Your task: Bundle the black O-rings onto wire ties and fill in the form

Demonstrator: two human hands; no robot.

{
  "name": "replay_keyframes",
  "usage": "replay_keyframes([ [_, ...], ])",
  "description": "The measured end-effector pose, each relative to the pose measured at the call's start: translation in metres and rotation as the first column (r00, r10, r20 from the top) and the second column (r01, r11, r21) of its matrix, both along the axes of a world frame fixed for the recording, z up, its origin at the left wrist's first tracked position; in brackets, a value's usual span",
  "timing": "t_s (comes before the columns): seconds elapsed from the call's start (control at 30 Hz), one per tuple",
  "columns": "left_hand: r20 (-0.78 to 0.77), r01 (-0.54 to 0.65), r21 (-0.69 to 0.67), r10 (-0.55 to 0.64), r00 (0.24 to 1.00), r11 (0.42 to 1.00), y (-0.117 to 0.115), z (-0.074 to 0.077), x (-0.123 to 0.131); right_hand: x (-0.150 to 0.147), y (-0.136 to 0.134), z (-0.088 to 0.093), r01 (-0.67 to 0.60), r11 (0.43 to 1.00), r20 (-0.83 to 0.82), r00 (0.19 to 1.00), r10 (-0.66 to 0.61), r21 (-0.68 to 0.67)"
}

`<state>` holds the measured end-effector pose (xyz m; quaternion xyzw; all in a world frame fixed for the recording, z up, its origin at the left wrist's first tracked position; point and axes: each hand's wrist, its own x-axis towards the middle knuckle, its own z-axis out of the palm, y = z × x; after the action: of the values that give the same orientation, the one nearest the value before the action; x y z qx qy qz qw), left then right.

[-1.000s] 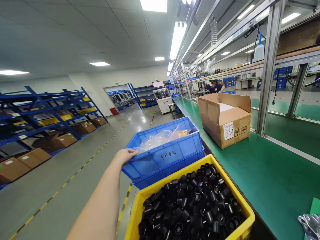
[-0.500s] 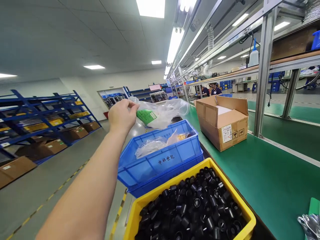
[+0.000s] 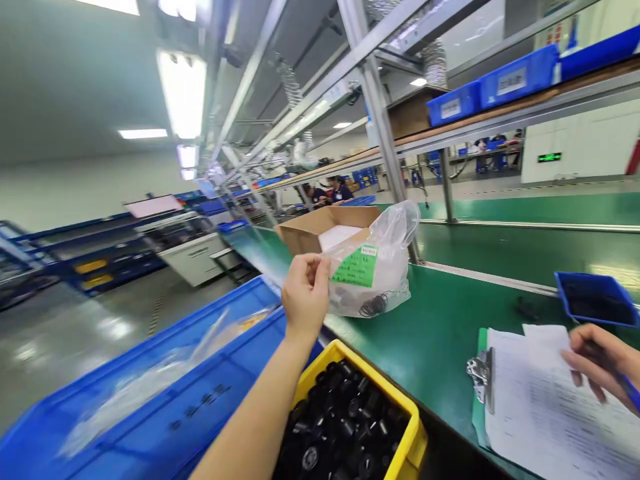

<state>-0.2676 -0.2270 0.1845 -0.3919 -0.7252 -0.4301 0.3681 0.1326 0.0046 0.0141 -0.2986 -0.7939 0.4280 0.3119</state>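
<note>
My left hand (image 3: 307, 293) pinches the edge of a clear plastic bag (image 3: 395, 267). The bag carries a green label (image 3: 359, 267) with printed text, and some dark ring-like parts show at its bottom. It hangs over the green bench, in front of the open cardboard box (image 3: 305, 230). At the right edge, my right hand (image 3: 603, 360) is closed on a slim pen (image 3: 631, 390) with a blue end, partly cut off by the frame. That hand is over a green clipboard (image 3: 479, 420) with printed sheets (image 3: 545, 413); a white slip (image 3: 547, 347) lies by its fingers.
A yellow bin (image 3: 414, 427) full of black cylindrical parts stands below my left forearm. Left of it is a blue crate (image 3: 200, 400) with plastic bags inside. A small blue tray (image 3: 595, 300) of dark parts sits on the bench (image 3: 430, 353). Metal posts (image 3: 385, 127) and a shelf rise behind.
The view has turned right. My left hand has carried the bag from above the blue crate to over the bench. My right hand and the clipboard's papers have come into view.
</note>
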Motion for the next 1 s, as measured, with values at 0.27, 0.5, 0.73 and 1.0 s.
replay_keyframes([
  [0.27,0.102,0.269,-0.024,-0.266,0.959,0.963,0.074,-0.141,0.064,0.012,0.009,-0.01,-0.153,0.988,0.283,0.948,0.147,-0.002],
  [0.5,0.042,0.447,-0.263,-0.453,0.89,0.855,0.072,-0.172,0.079,0.007,0.021,0.004,-0.181,0.983,0.186,0.966,0.179,-0.009],
  [0.73,0.002,0.428,-0.534,-0.505,0.863,0.729,0.05,-0.154,0.078,-0.001,0.025,0.012,-0.14,0.977,0.236,0.967,0.099,0.161],
  [1.0,0.068,0.5,-0.643,-0.607,0.792,0.58,0.077,-0.119,0.107,-0.056,0.013,0.046,-0.325,0.936,-0.182,0.921,0.346,0.136],
])
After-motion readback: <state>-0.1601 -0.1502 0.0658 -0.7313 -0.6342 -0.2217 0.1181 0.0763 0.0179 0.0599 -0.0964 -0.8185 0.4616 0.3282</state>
